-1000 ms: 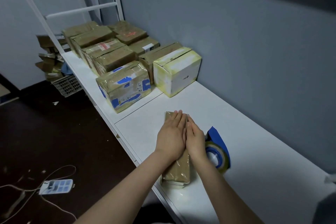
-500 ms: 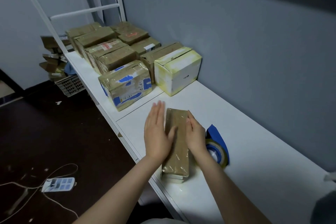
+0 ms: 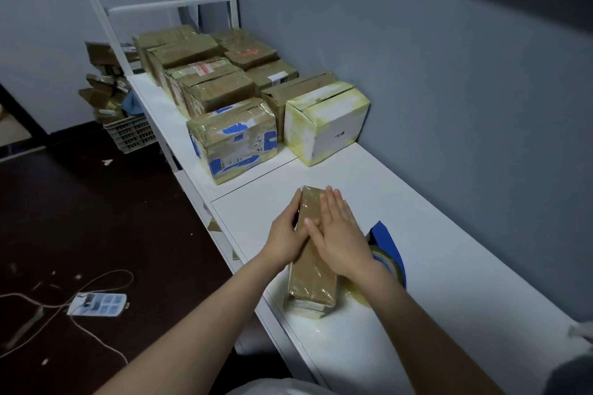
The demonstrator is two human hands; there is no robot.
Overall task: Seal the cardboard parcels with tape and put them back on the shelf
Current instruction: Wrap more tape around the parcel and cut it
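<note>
– Both hands have swapped places in the last half second: the right hand [image 3: 341, 234] has come off the parcel's right side and now lies on top of it, while the left hand [image 3: 284, 236] has slid off the top to the left side.

– Is either hand gripping it?

– No. The right palm is flat on the top face with its fingers straight and close together. The left hand's fingers run straight along the left edge, pressed against it.

– And where is the parcel [image 3: 313, 282]?

– Lying flat on the white shelf [image 3: 433, 266], close to the front edge, with its long side running away from the person. It is brown and covered in shiny tape.

– What about the tape?

– A blue tape dispenser [image 3: 386, 242] sits just beside the parcel on the right, partly hidden behind the right wrist.

– Anything else on the shelf?

– More parcels further back: a box with blue patches [image 3: 234, 138], a white box [image 3: 327, 119] beside it by the wall, and brown ones behind them. On the dark floor lies a power strip [image 3: 98, 303] with its cord.
</note>
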